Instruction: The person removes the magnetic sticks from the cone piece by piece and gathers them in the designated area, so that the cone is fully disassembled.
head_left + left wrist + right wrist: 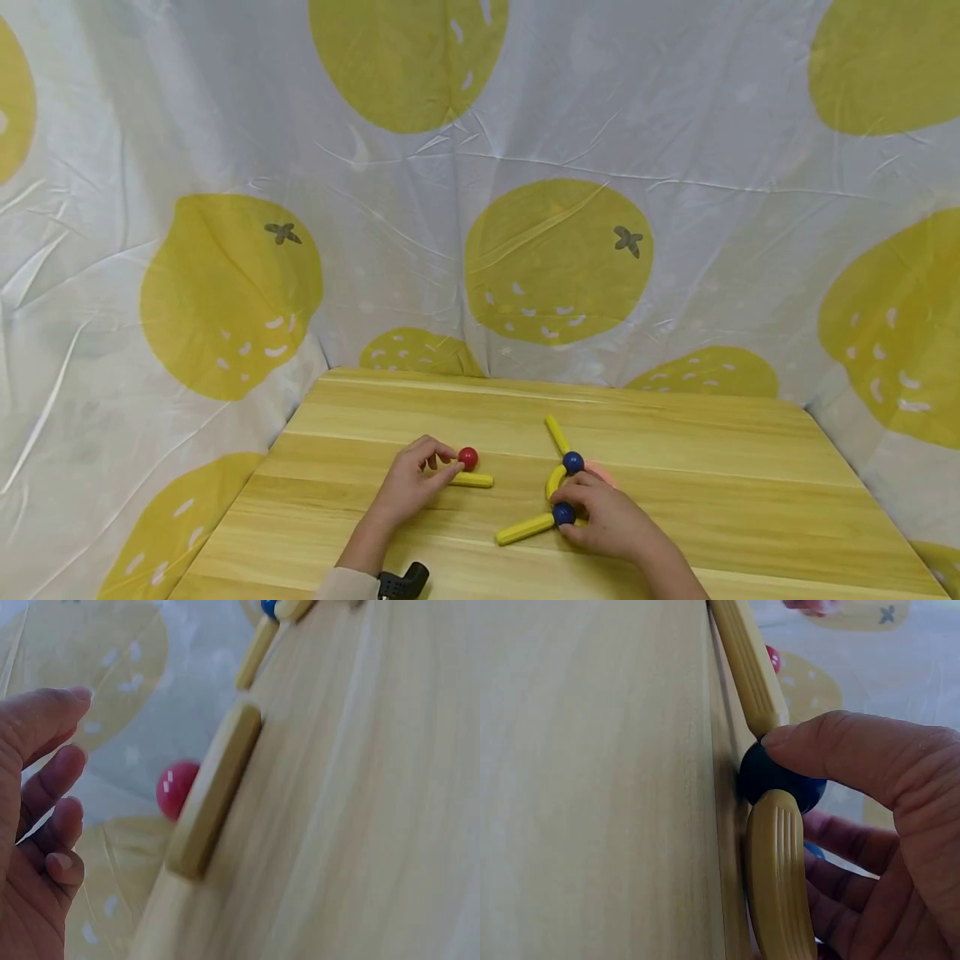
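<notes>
Over table [750, 492], left hand [411, 483] loosely parted near red ball [468, 457], right hand [609, 518] pinching blue ball [563, 514]

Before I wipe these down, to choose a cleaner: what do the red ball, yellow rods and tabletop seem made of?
Red ball: glossy, with bright highlights; painted metal or plastic, can't tell which.
Yellow rods: probably molded plastic, satin, with even lengthwise grooves.
Tabletop: wood or wood-look laminate, low sheen, judging by grain bands.

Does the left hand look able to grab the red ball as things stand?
Probably yes: the left hand looks empty and is close to the red ball, with nothing visible between them.
</notes>
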### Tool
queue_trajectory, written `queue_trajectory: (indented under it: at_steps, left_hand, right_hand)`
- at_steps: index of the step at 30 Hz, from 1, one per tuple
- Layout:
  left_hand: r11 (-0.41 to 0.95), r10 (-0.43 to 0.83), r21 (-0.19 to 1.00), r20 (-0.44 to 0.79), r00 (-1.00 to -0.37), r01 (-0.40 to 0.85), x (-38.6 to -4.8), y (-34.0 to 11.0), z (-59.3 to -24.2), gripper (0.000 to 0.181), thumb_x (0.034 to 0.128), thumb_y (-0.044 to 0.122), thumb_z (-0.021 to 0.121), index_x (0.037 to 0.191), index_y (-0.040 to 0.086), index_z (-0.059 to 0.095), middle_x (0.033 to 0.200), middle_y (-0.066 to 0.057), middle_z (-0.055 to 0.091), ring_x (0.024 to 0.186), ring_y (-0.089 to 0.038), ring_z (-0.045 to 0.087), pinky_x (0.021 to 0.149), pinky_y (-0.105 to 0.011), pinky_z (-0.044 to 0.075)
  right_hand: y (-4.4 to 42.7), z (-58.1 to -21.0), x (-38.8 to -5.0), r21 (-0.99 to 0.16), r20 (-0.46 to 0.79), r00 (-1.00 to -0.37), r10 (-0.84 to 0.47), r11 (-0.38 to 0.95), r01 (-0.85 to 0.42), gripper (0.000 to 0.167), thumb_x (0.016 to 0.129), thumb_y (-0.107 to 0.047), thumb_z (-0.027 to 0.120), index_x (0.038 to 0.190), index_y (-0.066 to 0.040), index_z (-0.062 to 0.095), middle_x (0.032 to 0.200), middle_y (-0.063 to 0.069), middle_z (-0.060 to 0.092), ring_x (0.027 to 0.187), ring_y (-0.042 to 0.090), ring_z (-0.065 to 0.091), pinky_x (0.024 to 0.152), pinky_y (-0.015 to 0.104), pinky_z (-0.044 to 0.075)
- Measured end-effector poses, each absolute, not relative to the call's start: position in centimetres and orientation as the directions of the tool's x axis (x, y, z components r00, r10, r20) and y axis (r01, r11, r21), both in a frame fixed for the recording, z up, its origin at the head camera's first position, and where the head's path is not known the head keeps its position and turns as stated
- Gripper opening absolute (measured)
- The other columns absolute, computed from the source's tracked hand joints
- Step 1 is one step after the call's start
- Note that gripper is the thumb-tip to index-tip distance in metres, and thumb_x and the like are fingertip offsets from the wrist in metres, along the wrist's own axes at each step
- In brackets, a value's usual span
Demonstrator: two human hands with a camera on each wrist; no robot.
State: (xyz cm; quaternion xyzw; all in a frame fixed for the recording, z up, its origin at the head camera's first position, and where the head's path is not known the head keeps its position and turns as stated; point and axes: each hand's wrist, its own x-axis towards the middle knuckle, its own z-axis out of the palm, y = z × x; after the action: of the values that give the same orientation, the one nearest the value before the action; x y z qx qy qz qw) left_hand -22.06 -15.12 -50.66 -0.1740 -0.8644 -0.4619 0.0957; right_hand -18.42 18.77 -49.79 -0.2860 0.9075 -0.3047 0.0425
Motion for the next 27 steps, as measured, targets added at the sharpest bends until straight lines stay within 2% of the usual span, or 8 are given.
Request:
queue_trajectory:
  at_steps: [2,5,9,14,20,27]
  left_hand:
    - [0.489,0.268,0.743,0.371,-0.889,0.458,-21.6,-14.2,-50.1,0.010,0.0893,0.025,0.081,0.096,0.025,0.074,0.088,0.013,0.064,0.079,-0.016,0.055,0.067,-0.024,0.047]
    - [0.459,0.377,0.719,0.374,-0.847,0.522,-21.0,-13.0,-49.6,0.012,0.0914,0.028,0.078,0.102,0.024,0.074,0.091,0.012,0.067,0.078,-0.010,0.057,0.067,-0.023,0.049]
    - [0.434,0.506,0.724,0.296,-0.810,0.535,-20.3,-11.6,-49.5,0.023,0.0939,0.032,0.075,0.111,0.017,0.075,0.097,0.003,0.072,0.080,-0.003,0.058,0.069,-0.021,0.050]
    - [0.447,0.594,0.733,0.185,-0.783,0.512,-19.9,-10.3,-50.4,0.034,0.0935,0.031,0.076,0.119,0.008,0.073,0.101,-0.006,0.073,0.075,0.004,0.053,0.067,-0.017,0.049]
    - [0.498,0.588,0.715,0.138,-0.797,0.491,-19.8,-9.7,-51.6,0.035,0.0917,0.028,0.078,0.122,0.011,0.072,0.096,-0.001,0.068,0.073,0.005,0.049,0.065,-0.016,0.047]
    - [0.566,0.526,0.699,0.102,-0.844,0.437,-19.8,-9.2,-52.5,0.030,0.0914,0.025,0.078,0.119,0.012,0.074,0.094,0.005,0.064,0.073,0.004,0.048,0.065,-0.016,0.045]
  right_hand:
    - [18.7,-49.8,-18.4,-0.553,0.106,-0.834,-0.541,0.665,-0.502,0.026,0.089,-0.024,0.079,0.114,-0.020,0.074,0.111,-0.011,0.065,0.099,0.003,0.059,0.085,0.025,0.055]
    - [18.7,-49.7,-18.4,-0.541,0.107,-0.840,-0.532,0.678,-0.498,0.026,0.088,-0.024,0.080,0.113,-0.017,0.074,0.111,-0.008,0.066,0.097,0.004,0.060,0.083,0.025,0.055]
    - [18.7,-49.5,-18.2,-0.561,0.077,-0.852,-0.517,0.685,-0.466,0.027,0.087,-0.026,0.082,0.111,-0.015,0.073,0.108,-0.004,0.065,0.090,0.004,0.059,0.078,0.024,0.054]
    - [18.8,-49.3,-18.1,-0.616,0.006,-0.871,-0.491,0.684,-0.390,0.031,0.086,-0.030,0.084,0.110,-0.016,0.072,0.102,-0.005,0.065,0.085,0.002,0.058,0.073,0.024,0.051]
    - [18.8,-49.5,-18.5,-0.658,-0.039,-0.881,-0.471,0.676,-0.332,0.031,0.084,-0.034,0.085,0.106,-0.017,0.071,0.093,-0.011,0.069,0.082,0.001,0.061,0.070,0.022,0.051]
    - [18.9,-49.7,-18.7,-0.699,-0.058,-0.881,-0.469,0.650,-0.300,0.032,0.086,-0.035,0.083,0.107,-0.016,0.069,0.092,-0.008,0.069,0.081,0.002,0.062,0.069,0.024,0.051]
